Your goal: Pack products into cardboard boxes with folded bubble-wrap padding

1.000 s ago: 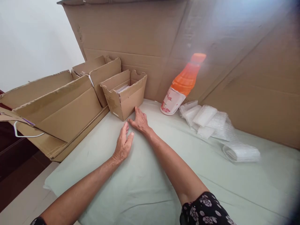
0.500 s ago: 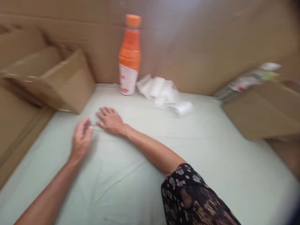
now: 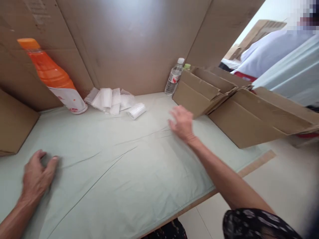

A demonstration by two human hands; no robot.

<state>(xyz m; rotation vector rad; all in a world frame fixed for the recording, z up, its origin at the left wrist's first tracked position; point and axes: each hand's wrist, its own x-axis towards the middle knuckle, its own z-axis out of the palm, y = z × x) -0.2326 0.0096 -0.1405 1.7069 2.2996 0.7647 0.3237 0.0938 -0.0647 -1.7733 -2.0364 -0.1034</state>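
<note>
My left hand (image 3: 37,177) rests on the pale green cloth (image 3: 119,166) at the lower left, fingers loosely curled, holding nothing. My right hand (image 3: 181,123) hovers over the cloth at centre right, fingers spread and slightly blurred, empty. It is close to the near corner of an open cardboard box (image 3: 199,91) on the right. A pile of folded bubble wrap pieces (image 3: 112,101) lies at the back, between the two hands. An orange-capped bottle (image 3: 53,78) leans against the cardboard wall at the back left.
A clear water bottle (image 3: 173,78) stands in the back corner by the boxes. A second larger cardboard box (image 3: 251,118) lies right of the first. Another box (image 3: 13,124) sits at the far left. Tall cardboard sheets (image 3: 139,43) wall the back. A person in white (image 3: 271,49) is beyond, upper right.
The view has swung to the right. My right hand moved away from the left boxes across the cloth toward the right-hand boxes. My left hand stayed on the cloth at the left.
</note>
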